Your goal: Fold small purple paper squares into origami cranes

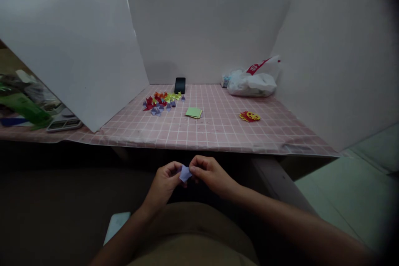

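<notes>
A small piece of folded lavender paper (185, 173) is held between my two hands, in front of the table's near edge and above my lap. My left hand (166, 180) pinches its left side between thumb and fingers. On the other side, my right hand (212, 173) grips the right edge with thumb and forefinger. The fingers hide part of the paper, so its full shape is unclear. Beyond them on the table lies a stack of square paper sheets (193, 112), green on top. Left of that stack sits a pile of small folded paper pieces (160, 103) in red, orange, yellow and lavender.
A pink checked cloth covers the table (218, 135), with white panels around it. A black phone (180, 85) lies at the back. To the right are red and yellow cut-out shapes (249, 116) and a white plastic bag (254, 83). A white object (116, 226) is beside my left forearm.
</notes>
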Demonstrator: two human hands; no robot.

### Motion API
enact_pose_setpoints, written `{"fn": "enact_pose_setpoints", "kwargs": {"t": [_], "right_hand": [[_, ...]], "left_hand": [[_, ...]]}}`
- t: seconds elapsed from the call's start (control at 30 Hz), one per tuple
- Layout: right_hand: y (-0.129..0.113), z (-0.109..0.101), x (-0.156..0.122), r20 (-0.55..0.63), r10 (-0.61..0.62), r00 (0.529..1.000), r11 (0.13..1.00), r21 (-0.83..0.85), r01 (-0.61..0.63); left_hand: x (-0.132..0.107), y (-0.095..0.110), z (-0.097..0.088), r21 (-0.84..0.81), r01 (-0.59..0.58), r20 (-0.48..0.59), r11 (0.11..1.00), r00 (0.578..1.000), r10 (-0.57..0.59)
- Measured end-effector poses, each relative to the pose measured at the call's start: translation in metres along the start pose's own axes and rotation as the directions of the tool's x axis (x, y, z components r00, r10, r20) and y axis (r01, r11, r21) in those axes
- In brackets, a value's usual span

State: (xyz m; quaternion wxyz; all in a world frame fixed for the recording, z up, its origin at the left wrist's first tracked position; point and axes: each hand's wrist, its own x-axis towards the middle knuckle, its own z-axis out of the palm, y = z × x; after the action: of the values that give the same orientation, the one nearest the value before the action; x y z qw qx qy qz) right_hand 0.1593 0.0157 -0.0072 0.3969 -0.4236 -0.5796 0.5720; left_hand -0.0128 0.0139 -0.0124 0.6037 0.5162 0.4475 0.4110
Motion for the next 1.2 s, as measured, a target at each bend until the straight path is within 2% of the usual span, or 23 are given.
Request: {"fn": "enact_pose_setpoints", "kwargs": {"t": [0.17, 0.47, 0.63, 0.77, 0.9, 1.07, 1.2], "right_hand": [[0.001, 0.0, 0.0, 0.02, 0.0, 1.0, 1.0, -0.001, 0.0], [0.004, 0.004, -0.002, 0.041, 0.009, 0.999, 0.996, 0.086, -0.013], [0.007, 0.004, 0.0, 0.061, -0.041, 0.997, 0.997, 0.062, 0.038], [0.01, 0.003, 0.001, 0.08, -0.034, 0.996, 0.999, 0.044, 0.03], [0.01, 0.001, 0.002, 0.088, -0.032, 0.996, 0.997, 0.067, 0.027], [0.01, -0.003, 0.004, 0.102, -0.116, 0.988, 0.991, -0.06, 0.123], [0.016, -0.002, 0.004, -0.062, -0.147, 0.987, 0.988, -0.046, 0.145]], "left_hand": [[0.0, 0.001, 0.0, 0.035, 0.003, 0.011, 0.999, 1.0, -0.003], [-0.002, 0.0, 0.005, -0.022, -0.037, 0.013, 0.999, 0.999, 0.037], [-0.005, 0.0, 0.005, 0.163, -0.096, -0.086, 0.982, 0.99, 0.111], [-0.006, -0.001, 0.002, 0.257, -0.123, -0.088, 0.959, 0.985, 0.15], [-0.005, 0.002, 0.0, 0.213, -0.121, -0.071, 0.97, 0.988, 0.138], [-0.001, 0.007, 0.001, 0.196, -0.139, -0.055, 0.971, 0.987, 0.153], [0.002, 0.006, 0.006, 0.012, -0.115, -0.127, 0.993, 0.985, 0.116]]}}
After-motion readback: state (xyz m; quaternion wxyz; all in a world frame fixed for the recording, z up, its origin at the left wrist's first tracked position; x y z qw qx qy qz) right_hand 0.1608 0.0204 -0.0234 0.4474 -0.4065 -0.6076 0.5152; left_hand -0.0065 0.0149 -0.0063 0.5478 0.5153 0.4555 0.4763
